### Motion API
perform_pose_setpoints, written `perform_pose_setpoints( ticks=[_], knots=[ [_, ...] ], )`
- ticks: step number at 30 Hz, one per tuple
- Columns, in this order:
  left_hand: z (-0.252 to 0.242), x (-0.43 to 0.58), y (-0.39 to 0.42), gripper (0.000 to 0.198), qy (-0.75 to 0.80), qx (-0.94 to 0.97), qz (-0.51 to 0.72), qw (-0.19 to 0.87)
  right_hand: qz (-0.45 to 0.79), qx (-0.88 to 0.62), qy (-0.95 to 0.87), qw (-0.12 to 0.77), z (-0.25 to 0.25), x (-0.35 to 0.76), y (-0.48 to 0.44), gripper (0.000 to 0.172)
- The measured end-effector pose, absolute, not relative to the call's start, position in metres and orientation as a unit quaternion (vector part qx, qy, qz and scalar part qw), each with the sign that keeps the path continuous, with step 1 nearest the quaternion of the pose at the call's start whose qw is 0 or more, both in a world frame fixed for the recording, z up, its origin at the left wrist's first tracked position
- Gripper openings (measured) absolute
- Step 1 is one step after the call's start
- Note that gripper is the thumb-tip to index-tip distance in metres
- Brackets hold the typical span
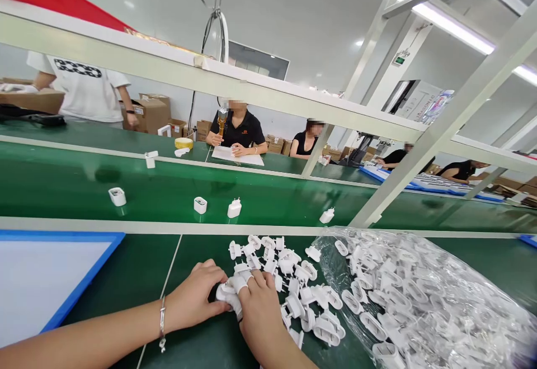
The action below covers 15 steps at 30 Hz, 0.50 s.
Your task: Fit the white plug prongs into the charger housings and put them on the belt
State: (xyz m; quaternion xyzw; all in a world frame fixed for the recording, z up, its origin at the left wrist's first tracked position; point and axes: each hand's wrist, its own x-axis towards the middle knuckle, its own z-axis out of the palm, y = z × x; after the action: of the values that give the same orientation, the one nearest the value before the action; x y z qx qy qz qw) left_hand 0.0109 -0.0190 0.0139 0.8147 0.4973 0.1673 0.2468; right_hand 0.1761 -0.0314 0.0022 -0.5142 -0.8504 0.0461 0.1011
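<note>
My left hand (199, 296), with a silver bracelet at its wrist, pinches a small white charger housing (227, 296) between thumb and fingers. My right hand (262, 307) is closed over the other side of the same housing, its fingers curled and some wrapped in white covers. Part of the piece is hidden behind the fingers. Just beyond and to the right of my hands lies a loose heap of white plug parts (327, 330), several with metal pins. Further right, a clear plastic bag (440, 296) is spread with many more such parts in it.
A blue-edged white board (54, 279) lies at the left. Across the rail runs a green conveyor belt (272, 195) carrying several white chargers (234, 208). A slanted metal post (419, 162) rises at the right. Several people sit or stand beyond, one holding a tool near a yellow tape roll (183, 143).
</note>
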Motion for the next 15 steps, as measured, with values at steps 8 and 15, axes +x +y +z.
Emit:
perform_pose_setpoints(
  ticks=[8, 15],
  knots=[
    [0.047, -0.056, 0.047, 0.020, 0.606, 0.776, 0.133, 0.117, 0.089, -0.563, -0.772, 0.283, 0.015, 0.222, -0.007, 0.027],
    [0.051, -0.147, 0.131, 0.038, 0.748, 0.656, 0.102, 0.016, 0.016, -0.593, -0.801, 0.080, 0.006, 0.232, 0.005, 0.029]
  ],
)
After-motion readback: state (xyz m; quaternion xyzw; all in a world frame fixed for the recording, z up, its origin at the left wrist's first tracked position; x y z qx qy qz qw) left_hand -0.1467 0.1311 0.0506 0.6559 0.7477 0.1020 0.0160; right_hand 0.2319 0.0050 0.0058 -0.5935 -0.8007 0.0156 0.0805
